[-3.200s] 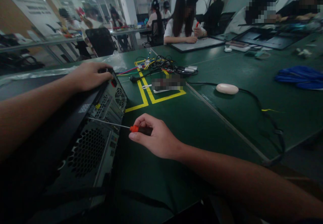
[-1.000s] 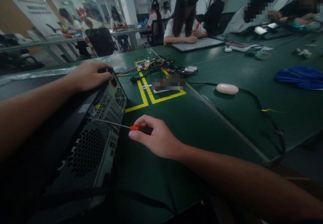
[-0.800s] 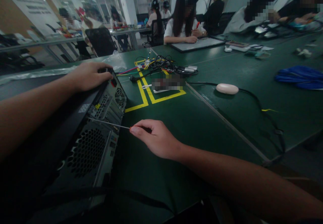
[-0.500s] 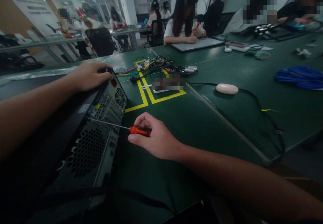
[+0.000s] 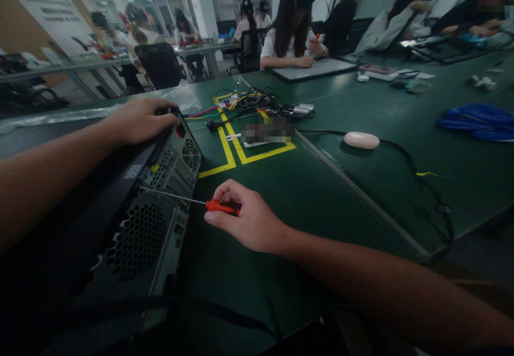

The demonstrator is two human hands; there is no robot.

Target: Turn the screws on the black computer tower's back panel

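Observation:
A black desktop computer case (image 5: 138, 241) lies at the left, its metal rear panel with vents and ports facing right. My left hand (image 5: 142, 120) grips the case's far top corner, thumb toward the rear panel and the other fingers over the edge. In my right hand (image 5: 255, 221) is a screwdriver (image 5: 219, 206) with an orange-red and black handle, pinched between thumb and fingers. Its long thin shaft points left, and the tip meets the rear panel near the upper edge. Whether a screw sits under the tip I cannot make out.
Beyond the case are a tangle of cables (image 5: 259, 100) and yellow tape lines (image 5: 267, 156) on the green table (image 5: 321, 206). A pale oval object (image 5: 361, 140) lies by a black cord. Blue cloth-like material (image 5: 476, 121) is at the right. Several people work in the background.
My right hand and the screwdriver handle have turned or shifted very slightly, with the tip still at the same spot. My left hand keeps its hold on the case.

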